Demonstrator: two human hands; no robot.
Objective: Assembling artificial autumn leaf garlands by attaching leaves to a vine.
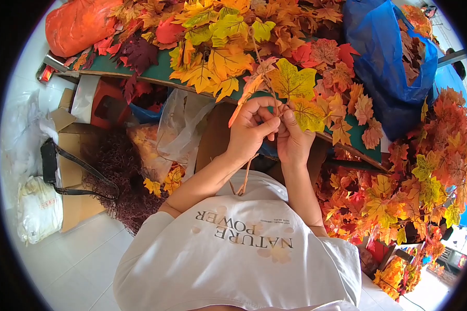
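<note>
White shirt lies nearest — both hands pinch a leafy brown stem.

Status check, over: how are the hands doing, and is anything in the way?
Left grip, right grip: together, pinching at brown stem. Yellow-green leaf beside stem. Leaf pile crowding green table just beyond.

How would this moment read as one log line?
Left fingers: closed on brown stem; right fingers: beside them, exact grip unclear; yellow leaf: above right fingers; green table: heaped with autumn leaves; blue bag: at right
</note>
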